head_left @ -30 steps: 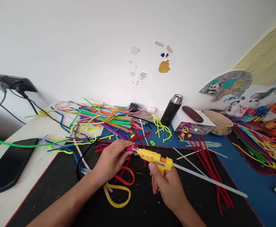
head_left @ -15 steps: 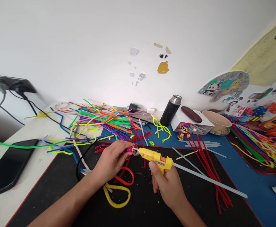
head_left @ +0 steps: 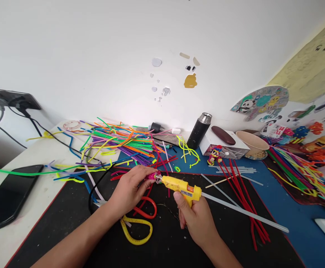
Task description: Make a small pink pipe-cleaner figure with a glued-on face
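Above the black mat [head_left: 184, 242], pinches a small pink piece [head_left: 152, 175] between closed fingers of the left hand [head_left: 130, 186], at the nozzle [head_left: 159, 179] of the yellow glue gun [head_left: 177, 185]; contact not confirmable. Grips the gun with fingers of the right hand [head_left: 197, 217] wrapped around the handle; translucent glue stick [head_left: 243, 209] seated in the rear, protruding. Behind the mat: black flask [head_left: 198, 134], silver-topped, contents hidden; white box [head_left: 238, 150], brown case [head_left: 223, 135] on top; beige bowl [head_left: 248, 141] alongside, contents not discernible.
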A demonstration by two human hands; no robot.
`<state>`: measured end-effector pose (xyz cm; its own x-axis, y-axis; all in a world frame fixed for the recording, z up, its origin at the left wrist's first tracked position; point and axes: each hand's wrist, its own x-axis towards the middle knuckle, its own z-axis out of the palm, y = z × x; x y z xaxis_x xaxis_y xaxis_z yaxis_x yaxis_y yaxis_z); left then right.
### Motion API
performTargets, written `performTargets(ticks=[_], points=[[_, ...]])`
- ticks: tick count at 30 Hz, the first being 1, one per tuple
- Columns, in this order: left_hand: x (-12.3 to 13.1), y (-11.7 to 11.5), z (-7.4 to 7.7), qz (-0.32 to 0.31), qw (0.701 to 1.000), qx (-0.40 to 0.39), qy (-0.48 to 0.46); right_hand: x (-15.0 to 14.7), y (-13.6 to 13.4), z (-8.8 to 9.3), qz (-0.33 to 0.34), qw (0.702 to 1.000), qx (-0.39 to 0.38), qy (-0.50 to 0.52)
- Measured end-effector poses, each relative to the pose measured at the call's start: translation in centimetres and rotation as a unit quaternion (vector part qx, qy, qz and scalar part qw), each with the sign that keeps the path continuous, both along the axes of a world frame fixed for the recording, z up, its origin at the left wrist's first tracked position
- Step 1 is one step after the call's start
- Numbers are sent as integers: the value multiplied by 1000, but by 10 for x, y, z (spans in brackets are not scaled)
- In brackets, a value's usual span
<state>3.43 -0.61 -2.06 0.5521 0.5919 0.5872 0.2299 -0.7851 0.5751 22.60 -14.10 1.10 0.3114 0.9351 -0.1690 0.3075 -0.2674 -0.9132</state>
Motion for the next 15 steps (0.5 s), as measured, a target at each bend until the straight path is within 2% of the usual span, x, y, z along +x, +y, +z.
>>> performTargets(ticks=[15], points=[[-1,0,0,-2,1000,3,1,-1,-3,1,2,1000,3,-11]])
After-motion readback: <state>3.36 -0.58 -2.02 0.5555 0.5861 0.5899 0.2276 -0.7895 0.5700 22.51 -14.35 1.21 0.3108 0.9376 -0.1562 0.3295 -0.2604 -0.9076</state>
